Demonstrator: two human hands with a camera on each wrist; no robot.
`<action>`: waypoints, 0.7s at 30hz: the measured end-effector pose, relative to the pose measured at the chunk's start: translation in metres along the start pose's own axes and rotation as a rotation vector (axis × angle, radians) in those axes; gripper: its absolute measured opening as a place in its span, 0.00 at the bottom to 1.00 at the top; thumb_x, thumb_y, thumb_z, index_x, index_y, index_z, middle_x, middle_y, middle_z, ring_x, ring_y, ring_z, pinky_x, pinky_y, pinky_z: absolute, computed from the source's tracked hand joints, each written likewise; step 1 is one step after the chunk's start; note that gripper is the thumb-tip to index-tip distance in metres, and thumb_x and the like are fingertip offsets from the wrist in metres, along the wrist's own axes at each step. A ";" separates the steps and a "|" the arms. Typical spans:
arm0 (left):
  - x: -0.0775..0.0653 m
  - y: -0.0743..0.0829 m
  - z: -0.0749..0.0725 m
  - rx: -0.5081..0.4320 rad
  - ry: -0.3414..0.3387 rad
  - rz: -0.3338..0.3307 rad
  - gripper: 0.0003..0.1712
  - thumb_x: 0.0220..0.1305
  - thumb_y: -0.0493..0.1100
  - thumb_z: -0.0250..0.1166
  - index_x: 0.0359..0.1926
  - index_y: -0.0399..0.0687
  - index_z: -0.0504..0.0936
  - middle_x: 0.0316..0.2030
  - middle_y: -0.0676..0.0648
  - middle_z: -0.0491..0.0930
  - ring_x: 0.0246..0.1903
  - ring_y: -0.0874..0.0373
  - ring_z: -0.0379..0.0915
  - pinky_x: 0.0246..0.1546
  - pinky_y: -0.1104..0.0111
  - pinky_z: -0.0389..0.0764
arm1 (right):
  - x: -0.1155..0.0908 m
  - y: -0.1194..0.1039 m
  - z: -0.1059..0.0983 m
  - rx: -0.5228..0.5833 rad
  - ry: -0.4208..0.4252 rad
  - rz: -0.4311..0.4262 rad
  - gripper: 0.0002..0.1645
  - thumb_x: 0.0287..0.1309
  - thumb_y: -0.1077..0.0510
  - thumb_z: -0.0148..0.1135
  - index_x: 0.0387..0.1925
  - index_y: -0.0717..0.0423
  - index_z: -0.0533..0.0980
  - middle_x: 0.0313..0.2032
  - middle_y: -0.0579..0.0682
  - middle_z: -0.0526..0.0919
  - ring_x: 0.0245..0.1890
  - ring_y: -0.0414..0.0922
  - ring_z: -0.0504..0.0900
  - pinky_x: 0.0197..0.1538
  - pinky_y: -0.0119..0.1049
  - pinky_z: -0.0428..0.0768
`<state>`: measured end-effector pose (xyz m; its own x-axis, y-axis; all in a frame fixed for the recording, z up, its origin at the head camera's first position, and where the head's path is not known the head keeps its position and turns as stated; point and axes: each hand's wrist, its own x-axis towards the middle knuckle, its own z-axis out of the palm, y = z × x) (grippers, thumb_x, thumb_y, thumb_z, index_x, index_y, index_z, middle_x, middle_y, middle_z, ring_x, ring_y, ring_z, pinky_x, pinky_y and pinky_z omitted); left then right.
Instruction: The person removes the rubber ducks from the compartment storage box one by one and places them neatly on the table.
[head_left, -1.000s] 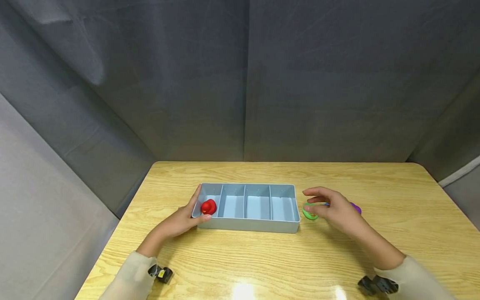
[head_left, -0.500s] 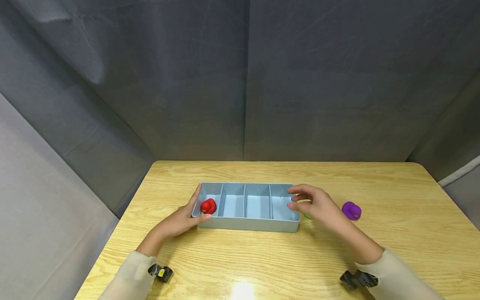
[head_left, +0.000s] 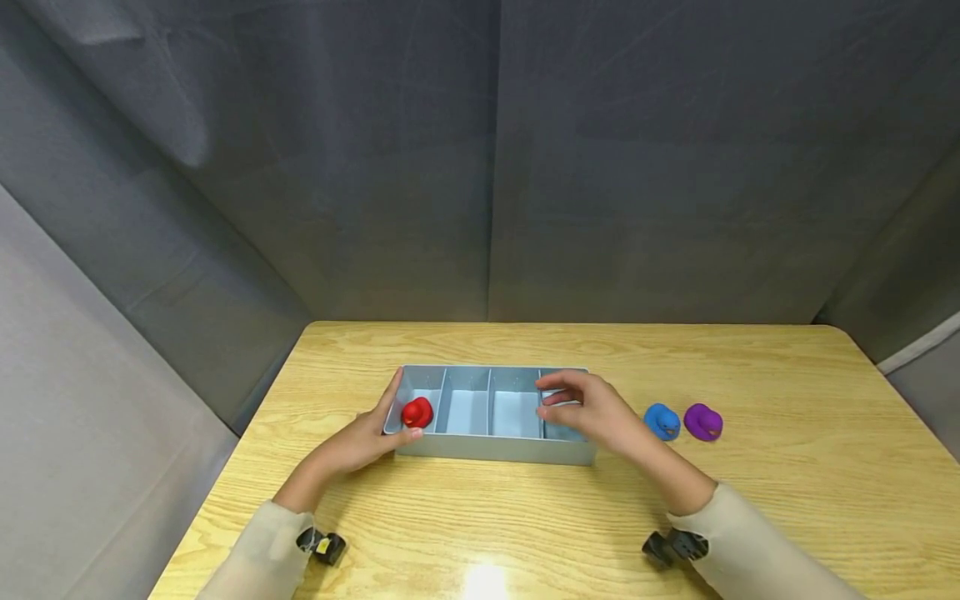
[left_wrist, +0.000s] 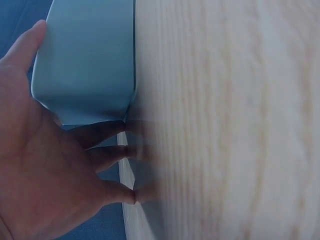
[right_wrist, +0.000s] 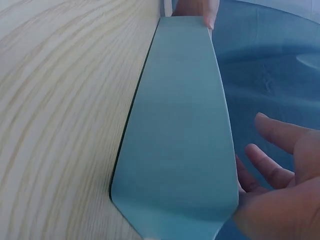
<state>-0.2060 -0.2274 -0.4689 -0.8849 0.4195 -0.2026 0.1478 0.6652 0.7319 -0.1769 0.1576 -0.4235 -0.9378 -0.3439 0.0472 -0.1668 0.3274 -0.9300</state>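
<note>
A pale blue tray with several compartments lies on the table, a red rubber duck in its leftmost one. My left hand holds the tray's left end, thumb at the front rim and index finger along the end wall. In the left wrist view, the other fingers of that hand reach down to the tabletop. Above the rightmost compartments hovers my right hand, fingers loosely bent and apart. The right wrist view shows nothing between those fingers. The green item seen earlier is hidden.
Right of the tray, a blue rubber duck and a purple rubber duck stand side by side on the wooden table. Dark grey cloth hangs behind the table.
My right hand has moved left from the loose ducks to over the tray. The blue and purple ducks have come into full view, while the green item has gone from sight. My left hand stays put.
</note>
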 end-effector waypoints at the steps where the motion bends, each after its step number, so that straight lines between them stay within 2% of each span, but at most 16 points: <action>1: 0.000 0.000 0.000 0.001 0.001 0.002 0.64 0.67 0.67 0.66 0.82 0.70 0.25 0.81 0.37 0.44 0.78 0.35 0.48 0.72 0.39 0.59 | 0.001 0.000 0.002 0.001 -0.001 0.001 0.27 0.65 0.60 0.71 0.61 0.67 0.77 0.58 0.66 0.80 0.55 0.58 0.83 0.51 0.39 0.85; 8: -0.001 0.000 0.000 0.008 0.000 0.006 0.63 0.68 0.66 0.65 0.81 0.74 0.24 0.81 0.37 0.43 0.78 0.34 0.47 0.72 0.38 0.59 | 0.010 -0.005 0.017 -0.006 -0.005 0.006 0.26 0.65 0.59 0.71 0.61 0.65 0.78 0.58 0.64 0.81 0.56 0.56 0.83 0.52 0.42 0.85; 21: -0.001 0.001 -0.001 -0.002 -0.005 -0.001 0.63 0.67 0.67 0.66 0.81 0.76 0.24 0.82 0.38 0.42 0.78 0.34 0.45 0.72 0.37 0.57 | 0.031 -0.018 0.049 0.025 -0.039 -0.022 0.24 0.63 0.61 0.72 0.59 0.61 0.80 0.57 0.61 0.83 0.56 0.56 0.83 0.52 0.41 0.85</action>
<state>-0.2056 -0.2280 -0.4673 -0.8828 0.4218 -0.2069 0.1458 0.6647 0.7328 -0.1882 0.0975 -0.4228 -0.9215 -0.3846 0.0537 -0.1788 0.2975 -0.9378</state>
